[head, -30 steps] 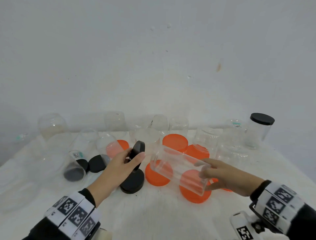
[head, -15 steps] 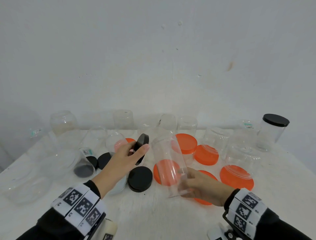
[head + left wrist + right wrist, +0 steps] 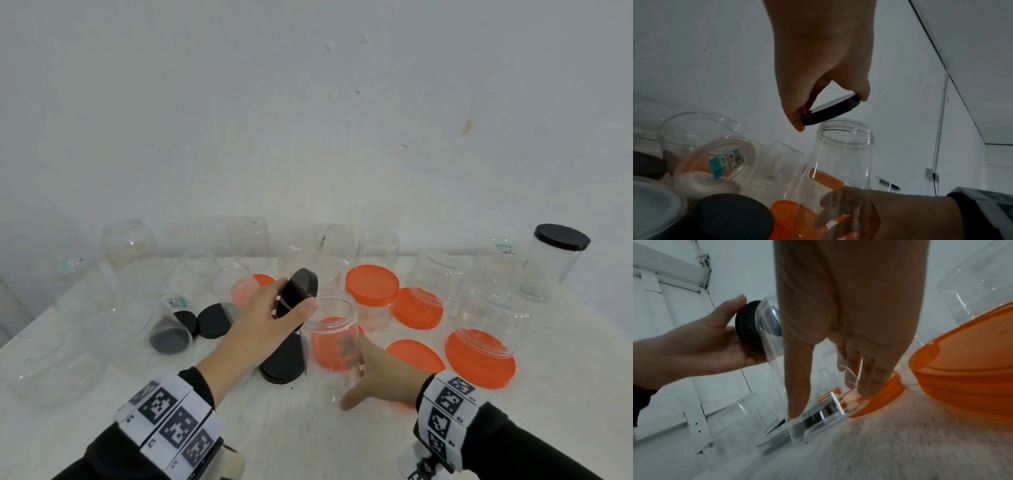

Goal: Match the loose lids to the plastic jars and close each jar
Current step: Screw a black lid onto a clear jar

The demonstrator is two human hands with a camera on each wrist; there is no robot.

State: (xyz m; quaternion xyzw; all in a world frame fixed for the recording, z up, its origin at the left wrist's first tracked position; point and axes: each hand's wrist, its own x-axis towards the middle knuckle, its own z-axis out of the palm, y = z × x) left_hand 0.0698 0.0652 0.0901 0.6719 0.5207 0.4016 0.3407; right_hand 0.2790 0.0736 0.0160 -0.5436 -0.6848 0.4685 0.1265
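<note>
I see a plain white wall [image 3: 308, 120] straight ahead, marked with small chips and one brownish stain [image 3: 468, 126]. A white table [image 3: 565, 394] runs up to it. My left wrist view shows a thin conduit [image 3: 940, 129] dropping down the wall to a socket [image 3: 932, 175] with a plug in it
</note>
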